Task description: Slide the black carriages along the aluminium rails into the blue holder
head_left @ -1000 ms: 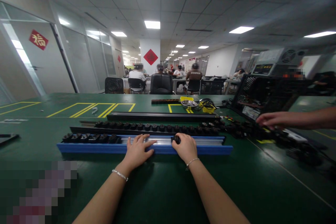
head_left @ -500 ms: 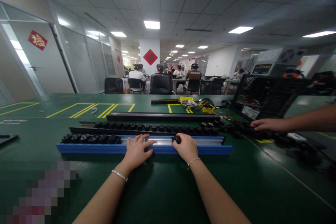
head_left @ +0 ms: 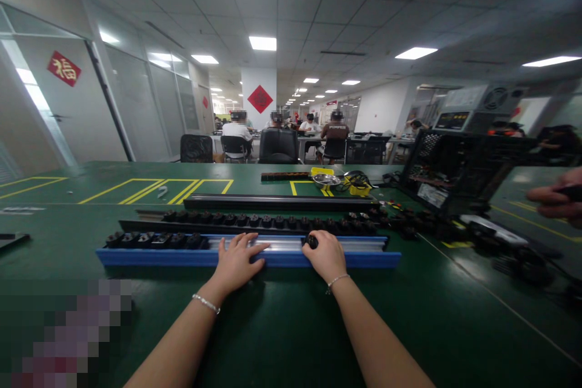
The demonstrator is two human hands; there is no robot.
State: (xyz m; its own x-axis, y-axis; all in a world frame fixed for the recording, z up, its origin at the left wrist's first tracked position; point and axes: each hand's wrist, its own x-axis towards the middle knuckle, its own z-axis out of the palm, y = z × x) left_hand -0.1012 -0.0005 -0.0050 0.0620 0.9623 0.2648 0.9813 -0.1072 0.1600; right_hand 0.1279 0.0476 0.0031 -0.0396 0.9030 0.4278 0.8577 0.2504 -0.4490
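Note:
A long blue rail [head_left: 159, 259] with a bare silvery channel lies across the table before me. Several black socket modules [head_left: 162, 240] sit in a row in its left part. My left hand [head_left: 239, 260] rests on the rail's middle, fingers spread and holding nothing. Farther right, my right hand [head_left: 328, 254] is closed around a black socket module [head_left: 311, 241] at the channel; its fingers hide part of that piece. Just behind lies a black rail [head_left: 154, 227], with a row of similar modules [head_left: 254, 219] along it.
Another black rail [head_left: 273, 201] lies farther back. Beyond it are a metal bowl [head_left: 326, 180] and cables [head_left: 359, 179]. An open computer case [head_left: 459, 163] stands at right, near loose black parts [head_left: 407, 221]. Another person's hand [head_left: 557, 197] holds something dark at the right edge.
My right hand has shifted slightly right along the rail with the socket module. My left hand stays nearly still. The other person's hand has moved right, away from the loose parts.

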